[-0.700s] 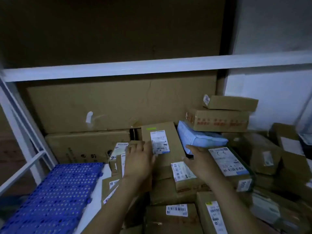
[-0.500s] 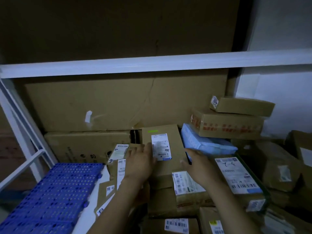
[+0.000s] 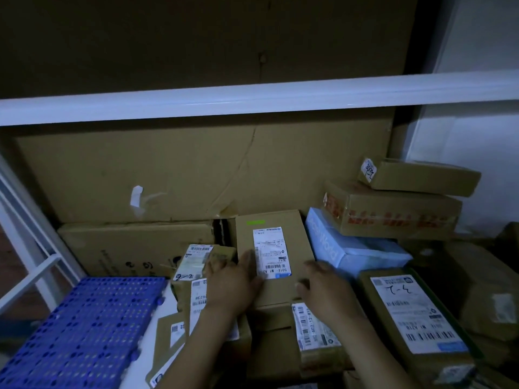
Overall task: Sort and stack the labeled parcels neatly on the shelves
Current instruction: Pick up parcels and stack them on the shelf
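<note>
Firstly, at the lower left of the frame a blue grid mat (image 3: pixel 81 329) lies flat, next to the white frame (image 3: pixel 33 237) of the shelf. A white beam (image 3: pixel 252 102) crosses the whole upper part. Behind everything a big cardboard sheet (image 3: pixel 168 175) stands upright, and a flat carton (image 3: pixel 134 245) stands in front of it.

Just left of the centre there is a small parcel (image 3: pixel 193 262) with a white label on top. The left hand (image 3: pixel 233 284) is beside it, with fingers stretched forward and the thumb lying on the top face of the central box (image 3: pixel 272 254). This box sits in the middle of the frame on top of other parcels, its label facing up.

The right hand (image 3: pixel 323 290) touches the near right edge of the same box. Its fingers look a little bent, but in this dim light I cannot tell if they really grip it.

To the right lies a blue soft parcel (image 3: pixel 351 248). On it rests a brown box with red print (image 3: pixel 393 214), which carries a smaller brown box (image 3: pixel 421 178). At the lower right is a large labelled parcel (image 3: pixel 415 315).
</note>
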